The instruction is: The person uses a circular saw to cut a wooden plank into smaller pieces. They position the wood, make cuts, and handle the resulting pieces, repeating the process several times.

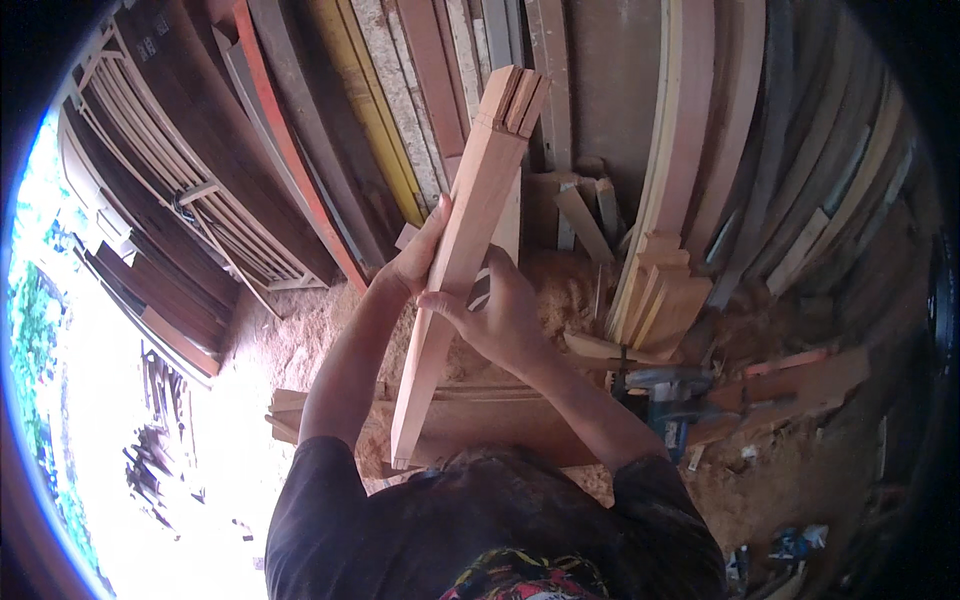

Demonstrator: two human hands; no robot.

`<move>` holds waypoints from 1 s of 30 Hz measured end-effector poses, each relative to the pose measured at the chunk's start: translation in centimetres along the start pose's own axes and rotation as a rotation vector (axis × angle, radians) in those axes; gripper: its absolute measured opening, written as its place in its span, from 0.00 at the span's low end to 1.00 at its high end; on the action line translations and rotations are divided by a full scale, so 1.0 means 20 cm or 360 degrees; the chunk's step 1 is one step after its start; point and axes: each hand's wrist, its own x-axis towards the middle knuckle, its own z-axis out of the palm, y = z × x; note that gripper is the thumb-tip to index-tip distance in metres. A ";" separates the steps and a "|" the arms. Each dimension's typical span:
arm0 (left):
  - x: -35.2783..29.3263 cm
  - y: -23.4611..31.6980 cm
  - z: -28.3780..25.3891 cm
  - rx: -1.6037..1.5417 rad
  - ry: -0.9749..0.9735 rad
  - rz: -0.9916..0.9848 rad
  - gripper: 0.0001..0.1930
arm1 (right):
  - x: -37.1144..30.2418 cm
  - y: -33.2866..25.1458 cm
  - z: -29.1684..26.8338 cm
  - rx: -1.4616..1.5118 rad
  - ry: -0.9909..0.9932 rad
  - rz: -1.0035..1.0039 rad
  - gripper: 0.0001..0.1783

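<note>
A long squared wooden beam (462, 235) slants up in front of me, its far end to the upper right and its near end by my chest. Slots are cut into the far end, leaving narrow tongues of wood. My left hand (420, 255) grips the beam's left side near the middle, thumb lying along the edge. Slightly lower, my right hand (503, 318) holds it from the right, with the thumb across the upper face and the other fingers partly hidden behind the wood.
Boards and planks (690, 130) lean against the wall ahead. A pale metal grille (215, 215) stands at the left. Below lies a wooden workbench (480, 425), with a power tool (675, 400) at its right. Sawdust (300, 340) covers the ground, and short wood blocks (665, 290) stand right of the beam.
</note>
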 end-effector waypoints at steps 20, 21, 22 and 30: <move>-0.09 0.07 0.09 0.0981 0.0601 0.0565 0.36 | -0.28 0.20 -0.06 0.0439 -0.0334 0.0558 0.36; -0.05 0.09 0.04 0.1082 0.0582 0.0666 0.34 | -0.36 0.29 -0.07 0.0281 -0.0412 0.0557 0.33; -0.09 0.17 0.03 0.1318 0.0625 0.0766 0.30 | -0.46 0.40 -0.06 0.0174 -0.0517 0.0572 0.30; -0.07 0.65 -0.04 0.1288 0.1035 0.1260 0.34 | -1.01 0.50 -0.27 0.0262 -0.0508 0.1508 0.20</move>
